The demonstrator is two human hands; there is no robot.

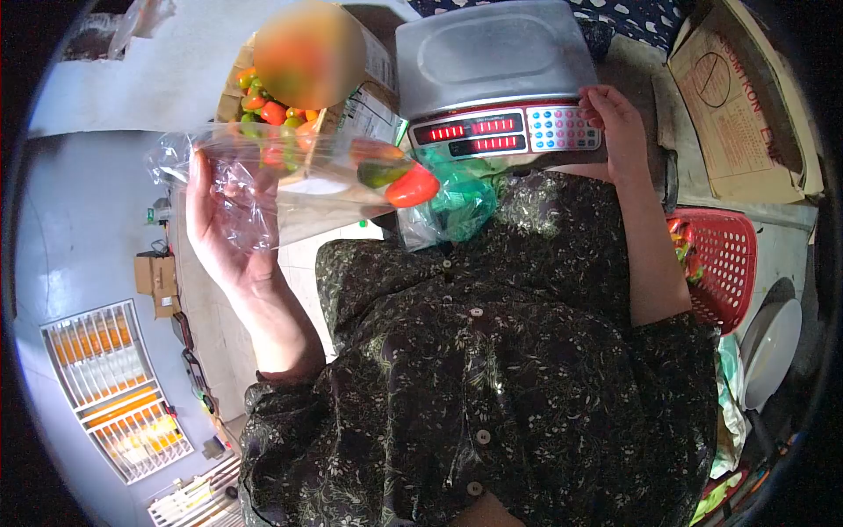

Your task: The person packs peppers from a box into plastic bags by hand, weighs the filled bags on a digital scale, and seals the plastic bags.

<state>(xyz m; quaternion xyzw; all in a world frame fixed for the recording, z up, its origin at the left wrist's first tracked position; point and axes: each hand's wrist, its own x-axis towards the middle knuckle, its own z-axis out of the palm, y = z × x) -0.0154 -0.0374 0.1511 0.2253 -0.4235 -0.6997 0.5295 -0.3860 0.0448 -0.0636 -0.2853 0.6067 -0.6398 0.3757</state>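
Observation:
My left hand (230, 224) is raised at the left, its fingers and thumb around the gathered end of a clear plastic bag (307, 171). In the bag's far end lie a red pepper (413, 186) and a greenish one (382, 171). Beside it, a green plastic bag (465, 198) hangs below the front of a digital scale (492, 79) with lit red digits. At the scale's right front corner, my right hand (615, 127) has its loosely bent fingertips at the keypad (560, 129). It holds nothing that I can see.
Behind the bag stands a cardboard box (378, 61) of red, green and orange peppers (270, 112), partly blurred. At right are an opened cardboard carton (738, 105), a red perforated basket (729, 263) with colourful contents and a white plate (773, 356). The scale's metal pan (492, 53) faces up.

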